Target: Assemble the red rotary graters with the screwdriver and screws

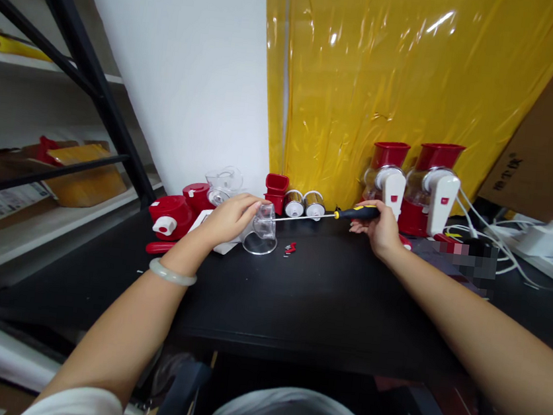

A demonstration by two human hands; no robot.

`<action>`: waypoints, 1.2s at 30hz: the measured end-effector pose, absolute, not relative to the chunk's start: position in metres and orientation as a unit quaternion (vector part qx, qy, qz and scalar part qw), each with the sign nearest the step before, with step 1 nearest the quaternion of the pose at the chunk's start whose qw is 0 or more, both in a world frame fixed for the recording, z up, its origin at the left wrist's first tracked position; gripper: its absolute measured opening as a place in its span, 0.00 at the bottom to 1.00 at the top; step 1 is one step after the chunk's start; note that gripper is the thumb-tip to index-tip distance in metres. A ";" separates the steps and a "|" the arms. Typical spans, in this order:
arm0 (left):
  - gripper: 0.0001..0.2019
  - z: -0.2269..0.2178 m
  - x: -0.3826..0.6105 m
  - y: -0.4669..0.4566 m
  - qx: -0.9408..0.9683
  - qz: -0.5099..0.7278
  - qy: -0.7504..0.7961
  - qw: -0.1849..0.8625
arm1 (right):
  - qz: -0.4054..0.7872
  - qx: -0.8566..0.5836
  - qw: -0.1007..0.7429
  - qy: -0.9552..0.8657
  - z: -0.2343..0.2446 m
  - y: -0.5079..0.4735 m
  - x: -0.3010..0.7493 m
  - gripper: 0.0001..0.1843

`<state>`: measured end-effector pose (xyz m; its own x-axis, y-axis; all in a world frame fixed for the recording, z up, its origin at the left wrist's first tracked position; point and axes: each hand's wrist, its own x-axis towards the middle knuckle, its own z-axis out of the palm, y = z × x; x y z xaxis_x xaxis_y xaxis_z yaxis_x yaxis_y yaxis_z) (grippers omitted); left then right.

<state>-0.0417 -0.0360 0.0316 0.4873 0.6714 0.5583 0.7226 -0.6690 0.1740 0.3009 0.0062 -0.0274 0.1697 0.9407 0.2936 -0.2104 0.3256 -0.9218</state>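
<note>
My left hand [229, 219] is closed over a clear plastic housing [261, 232] that rests mouth-down on the black table [326, 300]. My right hand [378, 229] grips the black-and-yellow handle of a screwdriver [358, 212]. Its thin shaft runs left and its tip meets the top of the clear housing beside my left fingers. A small red clip [290, 248] lies on the table just right of the housing. A pale bangle [172, 273] sits on my left wrist.
Red and white appliance parts [173, 216] lie left of my left hand. A red hopper [276, 189] and two metal drums [304, 203] stand behind the screwdriver. Two assembled red-and-white grinders [428, 188] stand at the back right beside white cables [526, 249]. Yellow plastic sheeting [395, 81] hangs behind.
</note>
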 end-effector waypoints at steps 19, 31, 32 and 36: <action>0.20 0.031 -0.042 -0.035 -0.862 -0.306 -0.402 0.038 | 0.367 -0.406 0.670 -0.502 -0.025 0.005 0.301 0.23; 0.21 0.031 -0.042 -0.035 -0.863 -0.307 -0.399 0.044 | 0.393 -0.388 0.670 -0.496 -0.027 0.008 0.303 0.19; 0.21 0.031 -0.042 -0.035 -0.863 -0.307 -0.399 0.044 | 0.395 -0.387 0.669 -0.497 -0.028 0.009 0.303 0.18; 0.21 0.031 -0.042 -0.035 -0.862 -0.306 -0.402 0.044 | 0.385 -0.397 0.665 -0.502 -0.028 0.011 0.305 0.16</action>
<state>-0.0420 -0.0350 0.0309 0.4884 0.6665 0.5632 0.7200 -0.6725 0.1714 0.3047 0.0107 -0.0283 0.2002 0.9104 0.3621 -0.1135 0.3887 -0.9144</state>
